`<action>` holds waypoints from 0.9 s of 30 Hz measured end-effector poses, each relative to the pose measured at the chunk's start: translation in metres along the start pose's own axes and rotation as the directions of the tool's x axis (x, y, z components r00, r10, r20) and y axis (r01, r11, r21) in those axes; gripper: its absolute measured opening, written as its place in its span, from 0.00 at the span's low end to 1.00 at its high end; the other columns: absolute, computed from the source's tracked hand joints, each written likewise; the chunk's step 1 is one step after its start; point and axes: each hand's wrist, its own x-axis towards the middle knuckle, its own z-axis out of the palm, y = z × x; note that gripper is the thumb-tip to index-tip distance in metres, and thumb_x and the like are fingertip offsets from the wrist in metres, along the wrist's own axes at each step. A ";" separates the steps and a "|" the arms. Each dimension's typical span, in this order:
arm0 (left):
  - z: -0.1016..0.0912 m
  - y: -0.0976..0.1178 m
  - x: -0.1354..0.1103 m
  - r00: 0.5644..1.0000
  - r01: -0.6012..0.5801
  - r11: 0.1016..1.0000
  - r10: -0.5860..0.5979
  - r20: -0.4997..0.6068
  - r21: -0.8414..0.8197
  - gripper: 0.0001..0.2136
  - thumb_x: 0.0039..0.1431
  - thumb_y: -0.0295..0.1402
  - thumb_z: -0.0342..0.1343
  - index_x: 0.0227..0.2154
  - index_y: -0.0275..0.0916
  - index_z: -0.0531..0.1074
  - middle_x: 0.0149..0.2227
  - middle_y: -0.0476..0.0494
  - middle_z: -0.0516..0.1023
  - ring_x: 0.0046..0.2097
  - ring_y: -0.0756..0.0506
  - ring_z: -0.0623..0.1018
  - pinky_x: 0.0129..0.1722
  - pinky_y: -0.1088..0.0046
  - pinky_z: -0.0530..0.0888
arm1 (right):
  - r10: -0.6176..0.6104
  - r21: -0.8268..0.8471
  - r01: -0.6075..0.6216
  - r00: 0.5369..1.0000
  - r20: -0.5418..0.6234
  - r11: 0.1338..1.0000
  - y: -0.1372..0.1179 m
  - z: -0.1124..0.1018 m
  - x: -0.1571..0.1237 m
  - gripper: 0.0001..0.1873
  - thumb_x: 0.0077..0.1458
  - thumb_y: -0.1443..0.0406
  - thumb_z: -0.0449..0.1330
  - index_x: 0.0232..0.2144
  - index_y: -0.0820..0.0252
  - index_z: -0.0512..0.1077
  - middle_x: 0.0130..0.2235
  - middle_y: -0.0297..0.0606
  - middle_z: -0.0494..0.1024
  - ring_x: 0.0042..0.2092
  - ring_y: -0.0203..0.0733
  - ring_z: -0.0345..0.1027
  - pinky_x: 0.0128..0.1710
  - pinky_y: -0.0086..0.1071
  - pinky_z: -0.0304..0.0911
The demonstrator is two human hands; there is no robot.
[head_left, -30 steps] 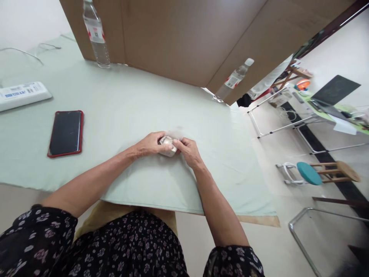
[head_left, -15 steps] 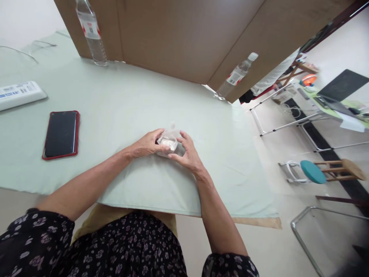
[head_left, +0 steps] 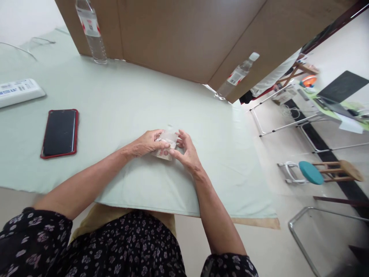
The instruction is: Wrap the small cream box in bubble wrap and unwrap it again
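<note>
Between both hands is a small pale box (head_left: 164,153) with reddish print on its near side and a whitish translucent flap standing up at its far end. My left hand (head_left: 147,142) grips it from the left, thumb lying across the top. From the right, my right hand (head_left: 186,151) holds it with the thumb on the near edge and the fingers curled behind the flap. What lies inside the box cannot be made out. The box is just above or on the pale green tablecloth (head_left: 129,100).
A red-cased phone (head_left: 59,133) and a white power strip-like bar (head_left: 20,92) lie to the left. Two water bottles, one at left (head_left: 91,32) and one at right (head_left: 238,75), stand before a large cardboard panel (head_left: 173,34). A teal stool (head_left: 310,172) is off to the right.
The box has tilted in my hands, so its near printed side now shows. Both hands keep nearly the same place.
</note>
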 end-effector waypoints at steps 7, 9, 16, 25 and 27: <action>0.003 0.003 -0.002 0.999 0.030 0.995 -0.026 -0.040 0.092 0.21 0.51 0.46 0.64 0.42 0.34 0.74 0.36 0.44 0.81 0.38 0.44 0.79 0.37 0.70 0.73 | 0.140 0.226 -0.132 0.990 -0.019 0.965 0.001 0.006 0.002 0.55 0.44 0.46 0.72 0.67 0.57 0.56 0.45 0.42 0.78 0.41 0.43 0.75 0.44 0.39 0.72; 0.000 0.003 -0.001 1.000 0.028 0.998 -0.028 -0.003 0.052 0.21 0.50 0.43 0.64 0.44 0.35 0.75 0.36 0.44 0.81 0.40 0.43 0.80 0.40 0.68 0.73 | 0.157 0.227 -0.144 0.987 -0.039 0.963 0.001 0.007 0.001 0.51 0.44 0.46 0.71 0.65 0.58 0.59 0.43 0.41 0.78 0.41 0.43 0.75 0.44 0.38 0.72; -0.006 -0.005 0.002 0.995 0.094 0.995 -0.095 -0.014 -0.030 0.27 0.45 0.39 0.66 0.50 0.36 0.75 0.48 0.39 0.82 0.46 0.40 0.81 0.46 0.64 0.75 | 0.193 0.232 -0.177 0.980 -0.046 0.956 -0.002 0.004 0.002 0.38 0.47 0.45 0.69 0.54 0.59 0.71 0.36 0.36 0.78 0.37 0.41 0.73 0.41 0.36 0.70; -0.008 -0.002 -0.001 0.997 0.075 0.990 -0.078 0.018 0.119 0.21 0.51 0.40 0.63 0.48 0.37 0.79 0.41 0.43 0.83 0.40 0.43 0.80 0.39 0.68 0.74 | 0.079 0.210 -0.036 0.977 -0.198 0.977 -0.013 0.015 0.009 0.14 0.52 0.52 0.67 0.30 0.57 0.77 0.32 0.34 0.79 0.36 0.39 0.71 0.39 0.34 0.68; -0.009 -0.003 -0.001 0.998 0.066 0.984 -0.064 -0.018 0.167 0.22 0.52 0.41 0.62 0.49 0.37 0.78 0.40 0.44 0.83 0.39 0.45 0.79 0.37 0.70 0.73 | 0.032 0.167 0.003 0.977 -0.210 0.986 -0.016 0.017 0.006 0.12 0.53 0.54 0.66 0.31 0.56 0.79 0.35 0.35 0.80 0.38 0.40 0.72 0.41 0.35 0.68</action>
